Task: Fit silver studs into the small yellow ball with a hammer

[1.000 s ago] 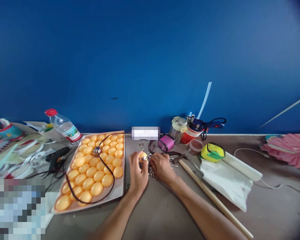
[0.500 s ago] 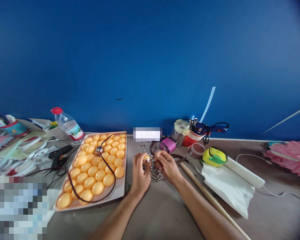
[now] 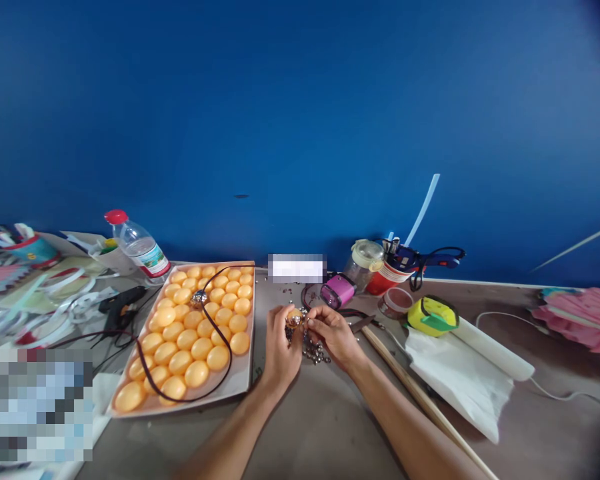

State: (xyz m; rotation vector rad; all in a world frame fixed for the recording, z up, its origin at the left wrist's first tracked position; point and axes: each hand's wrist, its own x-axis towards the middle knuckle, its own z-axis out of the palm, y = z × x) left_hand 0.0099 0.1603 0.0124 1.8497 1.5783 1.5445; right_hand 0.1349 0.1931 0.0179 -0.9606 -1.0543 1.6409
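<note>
My left hand (image 3: 282,347) is closed round an orange ball (image 3: 293,313) that carries shiny metallic pieces on its side. Thumb and fingertips of my right hand (image 3: 333,335) are pinched together against the ball's right side; whatever they hold is too small to make out. Beneath and between both hands lies a loose heap of small silvery beads (image 3: 316,353) on the grey table (image 3: 325,427). Left of my hands, a shallow white tray (image 3: 247,380) holds rows of similar orange balls (image 3: 197,373). One silver-studded ball (image 3: 199,298) rests among them.
A dark cord (image 3: 227,340) loops over the tray. Behind it stands a bottle (image 3: 147,253), with a glue gun (image 3: 123,303) nearby. To the right are a purple object (image 3: 338,290), a jar (image 3: 364,263), a red cup (image 3: 385,279), a wooden stick (image 3: 420,400) and white sheeting (image 3: 460,373).
My right hand has moved slightly left, its pinched fingertips now meeting the ball in my left hand. The left hand keeps its hold. The whole view has shifted slightly.
</note>
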